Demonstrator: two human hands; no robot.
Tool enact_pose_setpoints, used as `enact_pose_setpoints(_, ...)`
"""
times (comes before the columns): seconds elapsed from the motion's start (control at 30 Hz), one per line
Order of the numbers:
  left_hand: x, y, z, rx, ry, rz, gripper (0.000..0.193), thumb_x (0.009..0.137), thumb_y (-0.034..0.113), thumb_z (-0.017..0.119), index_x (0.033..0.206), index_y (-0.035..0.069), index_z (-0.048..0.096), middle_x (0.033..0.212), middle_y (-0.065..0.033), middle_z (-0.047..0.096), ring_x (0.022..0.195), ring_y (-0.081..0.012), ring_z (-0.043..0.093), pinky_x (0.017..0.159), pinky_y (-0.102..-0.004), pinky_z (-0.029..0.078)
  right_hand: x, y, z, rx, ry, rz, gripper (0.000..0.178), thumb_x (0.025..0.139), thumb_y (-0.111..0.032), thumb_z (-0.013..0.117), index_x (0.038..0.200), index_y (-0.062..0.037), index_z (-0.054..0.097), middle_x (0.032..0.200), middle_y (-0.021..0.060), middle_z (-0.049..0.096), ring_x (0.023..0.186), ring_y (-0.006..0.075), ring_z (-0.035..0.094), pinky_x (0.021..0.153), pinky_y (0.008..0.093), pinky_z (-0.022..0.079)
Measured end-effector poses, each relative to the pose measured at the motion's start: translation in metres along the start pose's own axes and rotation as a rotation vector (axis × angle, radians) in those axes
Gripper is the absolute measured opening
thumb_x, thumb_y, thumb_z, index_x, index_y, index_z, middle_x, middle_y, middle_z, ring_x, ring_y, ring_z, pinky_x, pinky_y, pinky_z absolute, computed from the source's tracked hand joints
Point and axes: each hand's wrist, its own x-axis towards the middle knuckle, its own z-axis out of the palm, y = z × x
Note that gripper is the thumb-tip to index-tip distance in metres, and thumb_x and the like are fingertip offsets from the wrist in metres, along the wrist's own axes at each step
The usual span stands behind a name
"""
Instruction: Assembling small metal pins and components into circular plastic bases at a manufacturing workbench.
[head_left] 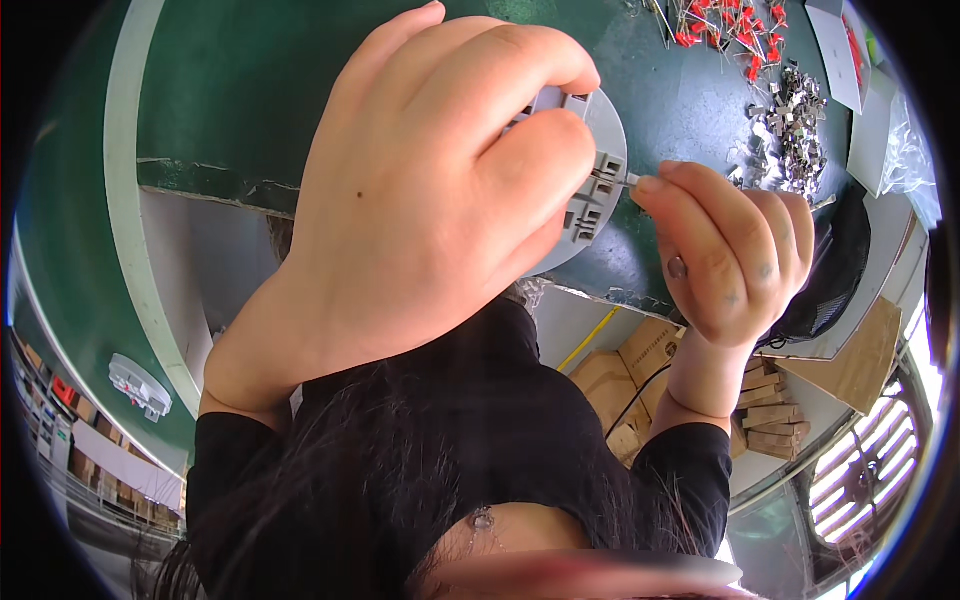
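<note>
My left hand [440, 170] is closed round a round grey plastic base [613, 125] with raised slots and small housings on its face. Much of that base is hidden behind the fingers and thumb. From the right, my right hand [735, 240] pinches a thin metal piece [631, 181] between thumb and forefinger. Its tip reaches one of the slots at the right side of the base; whether it sits inside cannot be made out. Both hands are over the near edge of a green worktable [225, 110].
Red-headed parts with wire legs [735, 30] lie at the far right, beside a heap of small metal clips [798, 120]. A clear plastic bag [908, 150] and black mesh bag [835, 270] are at the right. Cardboard boxes [610, 385] stand below; another pale plastic part [138, 387] lies left.
</note>
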Motion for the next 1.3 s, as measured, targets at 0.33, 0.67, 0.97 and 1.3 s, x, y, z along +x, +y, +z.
enact_pose_setpoints(0.33,-0.004,-0.012,0.009,0.001,0.069,0.085,0.023,0.066,-0.005,0.075,0.083,0.007,0.064,0.114,-0.0095,0.067,0.098,-0.0292,0.067,0.098,-0.0516,0.046,0.001,-0.004,-0.005,-0.038,-0.026,0.002,0.027,0.073,-0.019,0.073,0.099,-0.0191,0.076,0.096,-0.0062,0.069,0.063,0.0103,0.051,0.057,0.0269,0.037)
enact_pose_setpoints(0.67,-0.010,-0.023,0.018,0.003,0.149,0.173,0.023,0.066,-0.004,0.075,0.082,0.007,0.064,0.113,-0.0089,0.068,0.098,-0.0289,0.067,0.098,-0.0525,0.047,0.001,0.000,0.004,-0.041,0.050,-0.059,0.034,0.067,-0.017,0.071,0.101,-0.0202,0.076,0.097,-0.0079,0.068,0.064,0.0090,0.049,0.058,0.0266,0.036)
enact_pose_setpoints(0.97,-0.010,-0.018,0.013,0.034,0.109,0.128,0.021,0.067,-0.003,0.074,0.082,0.007,0.063,0.113,-0.0085,0.068,0.099,-0.0283,0.067,0.099,-0.0525,0.046,0.017,-0.003,-0.008,0.021,-0.076,-0.066,0.022,0.073,-0.011,0.079,0.093,-0.0164,0.071,0.093,-0.0026,0.070,0.062,0.0147,0.056,0.056,0.0287,0.041)
enact_pose_setpoints(1.3,-0.005,-0.012,0.010,0.047,0.064,0.105,0.020,0.068,-0.002,0.073,0.082,0.007,0.063,0.114,-0.0079,0.068,0.100,-0.0277,0.066,0.100,-0.0525,0.045,0.066,-0.026,-0.034,-0.082,-0.553,0.165,0.029,0.065,-0.004,0.074,0.093,-0.0134,0.070,0.094,-0.0005,0.070,0.063,0.0157,0.060,0.059,0.0294,0.043)
